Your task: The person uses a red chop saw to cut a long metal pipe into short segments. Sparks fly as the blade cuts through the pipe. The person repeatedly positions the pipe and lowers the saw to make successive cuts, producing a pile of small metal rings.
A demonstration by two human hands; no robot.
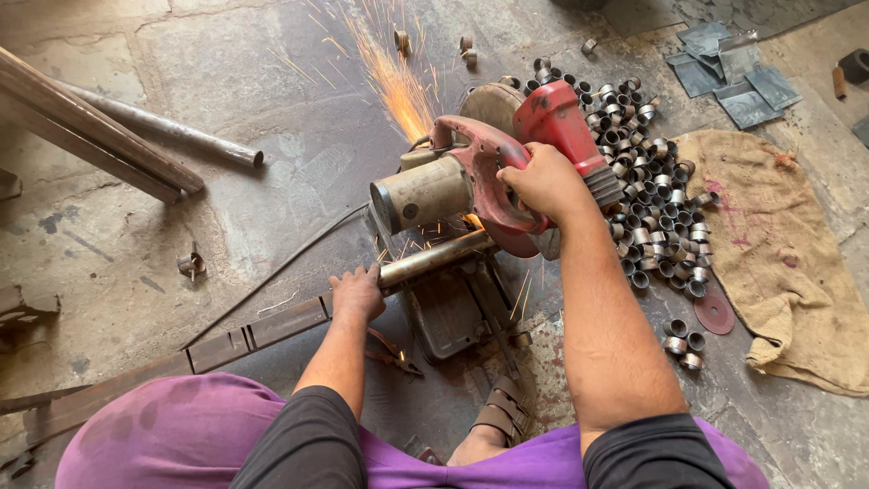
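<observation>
A long round steel pipe (425, 260) lies across the base of a red chop saw (493, 163) on the concrete floor (253, 81), its cut end under the blade where orange sparks (394, 81) fly away from the person. The left hand (358, 294) is wrapped around the pipe just beside the saw's vise, pinning it down. The right hand (546, 184) is clenched around the saw's red handle, above the pipe. To the right of the saw a heap of short cut steel rings (647, 190) spreads over the floor, touching a brown burlap sack (778, 254). A worn reddish cutting disc (714, 311) lies near the sack's edge. More pipes (118, 140) rest well apart at the upper left.
</observation>
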